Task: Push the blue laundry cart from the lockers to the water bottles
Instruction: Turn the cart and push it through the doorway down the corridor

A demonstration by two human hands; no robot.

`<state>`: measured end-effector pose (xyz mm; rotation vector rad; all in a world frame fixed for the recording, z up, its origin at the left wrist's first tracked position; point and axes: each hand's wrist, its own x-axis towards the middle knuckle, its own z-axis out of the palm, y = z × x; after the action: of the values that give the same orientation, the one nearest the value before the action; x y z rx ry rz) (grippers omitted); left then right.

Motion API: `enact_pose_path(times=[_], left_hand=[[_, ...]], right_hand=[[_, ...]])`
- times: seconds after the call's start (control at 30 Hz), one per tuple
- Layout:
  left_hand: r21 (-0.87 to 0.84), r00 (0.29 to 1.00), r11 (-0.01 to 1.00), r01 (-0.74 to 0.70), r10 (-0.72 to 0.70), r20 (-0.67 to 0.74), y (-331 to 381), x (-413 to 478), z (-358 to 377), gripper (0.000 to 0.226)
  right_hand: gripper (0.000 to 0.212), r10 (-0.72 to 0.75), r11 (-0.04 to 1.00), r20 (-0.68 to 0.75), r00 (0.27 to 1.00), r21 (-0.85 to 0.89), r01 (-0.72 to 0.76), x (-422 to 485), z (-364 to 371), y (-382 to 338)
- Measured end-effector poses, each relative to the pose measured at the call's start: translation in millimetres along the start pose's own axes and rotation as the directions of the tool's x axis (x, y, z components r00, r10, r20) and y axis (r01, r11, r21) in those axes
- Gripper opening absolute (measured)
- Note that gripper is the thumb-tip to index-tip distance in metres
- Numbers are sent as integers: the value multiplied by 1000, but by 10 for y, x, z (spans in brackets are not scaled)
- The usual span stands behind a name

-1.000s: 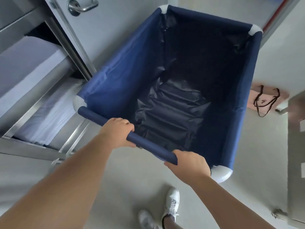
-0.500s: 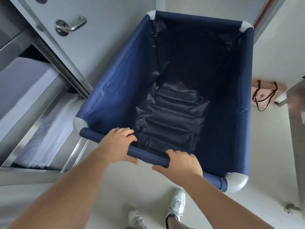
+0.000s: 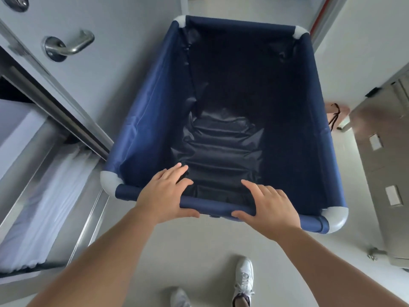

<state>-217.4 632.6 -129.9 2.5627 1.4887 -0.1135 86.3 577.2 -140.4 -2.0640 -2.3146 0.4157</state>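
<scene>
Currently the blue laundry cart (image 3: 141,120) stands on the pale floor (image 3: 199,251) directly in front of the person, its open top facing up. Its fabric walls hang from a frame with rounded white corner caps (image 3: 109,181); the dark lining at the bottom is creased, and nothing is visible inside.

Both hands rest on the near rail (image 3: 210,204), the padded blue bar closest to the person. The left hand (image 3: 163,193) lies over the rail left of its middle, fingers (image 3: 177,172) extended loosely forward over the cart interior and the thumb under the near side of the bar; the hand is not clenched. The right hand (image 3: 272,207) lies over the rail right of its middle in the same manner, fingers slightly spread, thumb pointing inward along the near side of the bar. The two hands are near each other, with a stretch of bare rail between them.

Left of the cart stands a grey door with a metal lever handle (image 3: 68,45). Further left, a metal shelf unit (image 3: 28,173) holds folded white linen (image 3: 44,209). Right of the cart stands a grey cabinet (image 3: 382,169), and a pink bag (image 3: 336,111) lies on the floor between the cabinet and the cart. White shoes (image 3: 243,278) show below the arms.
</scene>
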Motion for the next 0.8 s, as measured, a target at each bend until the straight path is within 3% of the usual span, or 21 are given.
enact_pose_path(times=[0.27,0.43,0.63,0.8], left_hand=[[-17,1000,1000,-15,15,-7,-128,334,7,101],[27,999,999,-30,31,-23,-254,626,1,90],[61,998,997,-50,52,-21,-415,1101,-82,74],[61,999,997,-38,38,-7,-537,1522,-194,79]], right_hand=[[92,70,996,39,997,-63,-67,261,-77,36],[94,92,995,138,986,30,-97,567,-138,114],[97,85,995,136,987,42,-92,996,-235,245],[96,71,996,138,988,36,-76,1420,-330,379]])
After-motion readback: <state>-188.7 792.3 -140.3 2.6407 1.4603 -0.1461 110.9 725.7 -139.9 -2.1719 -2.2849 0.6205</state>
